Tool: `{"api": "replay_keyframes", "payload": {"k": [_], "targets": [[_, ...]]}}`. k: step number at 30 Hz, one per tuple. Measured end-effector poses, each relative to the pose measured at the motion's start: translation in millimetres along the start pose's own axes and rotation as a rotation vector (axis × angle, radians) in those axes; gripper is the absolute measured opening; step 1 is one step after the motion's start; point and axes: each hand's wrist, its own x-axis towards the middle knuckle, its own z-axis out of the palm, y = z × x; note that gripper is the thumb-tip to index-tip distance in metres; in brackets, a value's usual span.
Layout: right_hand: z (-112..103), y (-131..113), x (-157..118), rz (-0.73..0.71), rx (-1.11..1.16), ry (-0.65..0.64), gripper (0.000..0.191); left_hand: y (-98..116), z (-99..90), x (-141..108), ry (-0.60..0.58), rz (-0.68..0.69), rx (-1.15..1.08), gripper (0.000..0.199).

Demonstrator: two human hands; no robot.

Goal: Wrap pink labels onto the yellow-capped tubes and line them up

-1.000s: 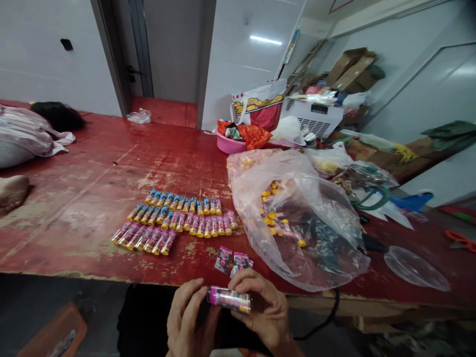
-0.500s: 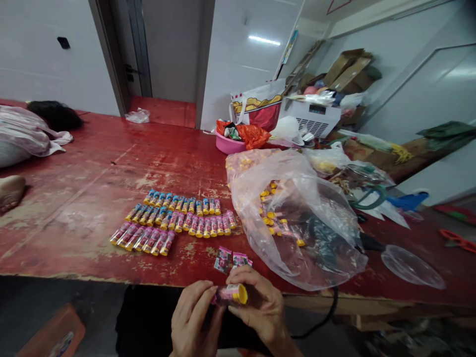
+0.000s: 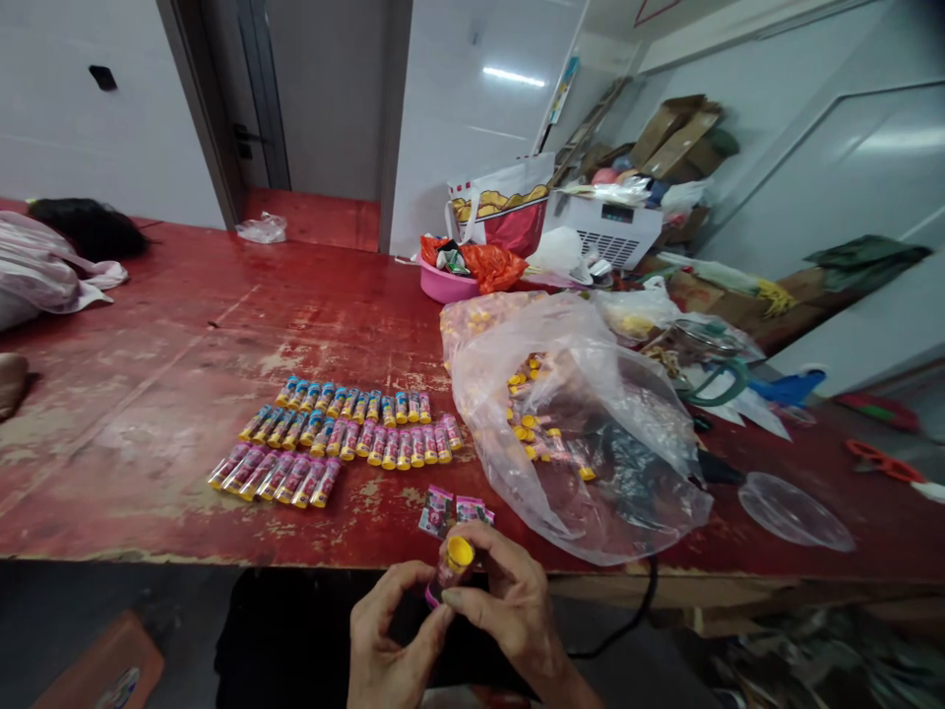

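A small tube with a yellow end (image 3: 458, 554) is held between my two hands, tilted nearly upright, yellow end up. My right hand (image 3: 513, 596) grips its side with thumb and fingers. At its lower end, where a pink edge shows, my left hand (image 3: 395, 625) pinches it with thumb and forefinger. Just beyond my fingers lie a pink-topped flat packet (image 3: 436, 510) and further pink packets (image 3: 471, 509), partly overlapping. Several rows of similar tubes (image 3: 277, 475), with blue or pink wrappers, lie left of these. A clear plastic bag (image 3: 502, 473) on the right contains more yellow-ended tubes (image 3: 528, 430).
The worn red tabletop (image 3: 148, 433) has its front edge by my hands. A pink basin (image 3: 447, 286) holds orange bags. A clear lid (image 3: 793, 510) and orange-handled scissors (image 3: 882, 460) lie to the right. At far left, a person (image 3: 51, 266) lies on the surface.
The tube has turned from lying sideways, yellow end to the right, to nearly upright with that end up. My left fingers have shifted to its lower end. The camera view has moved slightly right.
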Motion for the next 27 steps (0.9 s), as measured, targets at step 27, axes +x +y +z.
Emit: {"api": "replay_keyframes", "payload": {"k": [27], "targets": [[-4.0, 16.4, 1.2, 0.187, 0.138, 0.037, 0.034, -1.3, -4.7, 8.4, -0.156, -0.74, -1.039, 0.027]]}}
